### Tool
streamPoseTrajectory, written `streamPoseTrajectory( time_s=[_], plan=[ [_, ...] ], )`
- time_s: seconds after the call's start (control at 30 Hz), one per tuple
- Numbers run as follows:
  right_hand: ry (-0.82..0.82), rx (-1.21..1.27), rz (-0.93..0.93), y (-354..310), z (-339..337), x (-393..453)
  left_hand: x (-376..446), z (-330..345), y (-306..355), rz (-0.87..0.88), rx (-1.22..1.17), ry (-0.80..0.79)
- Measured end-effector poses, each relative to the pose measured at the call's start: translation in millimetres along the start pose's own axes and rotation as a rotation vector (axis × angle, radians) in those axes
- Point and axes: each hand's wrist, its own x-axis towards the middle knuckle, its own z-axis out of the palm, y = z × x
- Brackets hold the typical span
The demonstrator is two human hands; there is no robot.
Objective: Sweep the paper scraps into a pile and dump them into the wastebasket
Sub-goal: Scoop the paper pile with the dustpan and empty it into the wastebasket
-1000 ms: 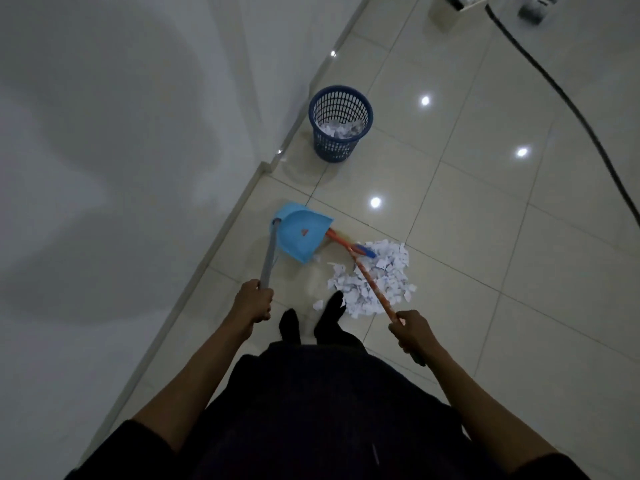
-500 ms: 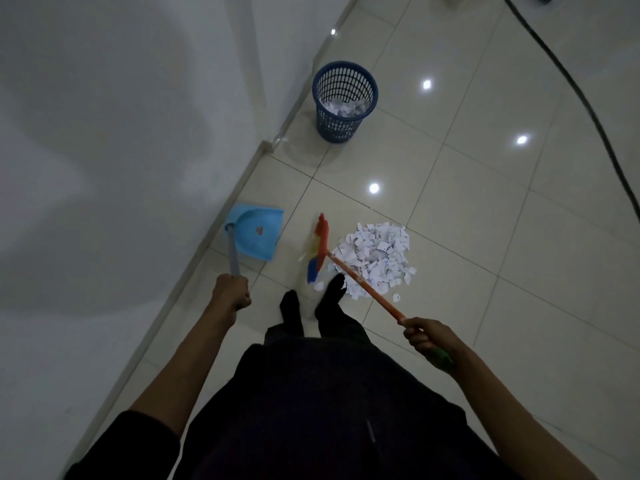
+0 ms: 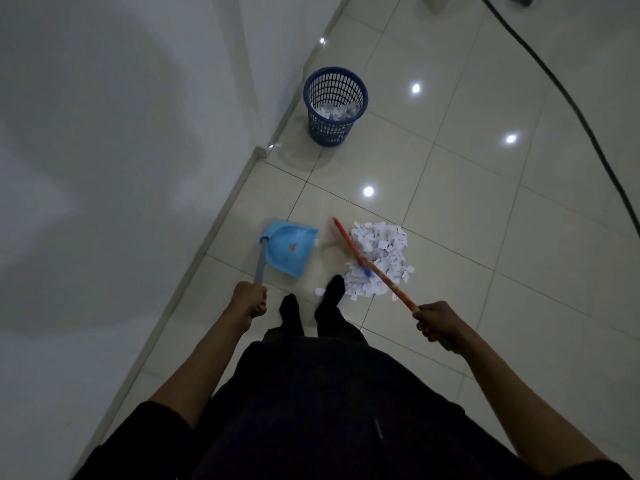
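Paper scraps [image 3: 379, 258]: heaped in a white pile on the tiled floor, just past the right foot, roughly 1 o'clock from the feet. A few strays are scattered round the near edge.
Broom [image 3: 349, 245]: orange stick laid across the pile's left side, head at about 11 o'clock of the pile.
Right hand [image 3: 437, 322]: clenched round the broom stick near its green end.
Dustpan [image 3: 289, 247]: light blue, held at 11 o'clock from the feet, beside the pile but apart from it, close to the wall.
Left hand [image 3: 250, 299]: fist wrapped round the dustpan's grey handle.
Wastebasket [image 3: 335, 106]: dark blue mesh, way off at 12 o'clock, some scraps already seen inside.
Cable [image 3: 568, 95]: black, run across the floor at 2 o'clock.
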Motion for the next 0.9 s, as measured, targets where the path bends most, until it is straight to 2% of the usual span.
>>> streamPoseTrajectory(
  time_s=[0.1, 0.33, 0.67, 0.77, 0.9],
  plan=[
    [-0.009, 0.145, 0.01, 2.0, -4.3, -7.9, -0.2, 4.2, -2.8, 0.009, 0.012, -0.012],
    [-0.145, 0.446, 0.123, -0.8, 6.6, -14.5, 8.8, -8.0, -5.6, 0.018, 0.014, 0.021],
    [-0.47, 0.597, 0.256, -36.1, 56.7, 23.5, 15.5, -40.3, -4.4, -0.016, -0.09, 0.132],
    [-0.453, 0.534, 0.272, -40.9, 73.2, 34.0, 17.9, -44.2, -5.4, -0.031, -0.108, 0.156],
    [-0.303, 0.336, 0.256, -44.6, 78.9, 42.3, 21.3, -46.3, -5.5, -0.057, -0.117, 0.169]
  ],
)
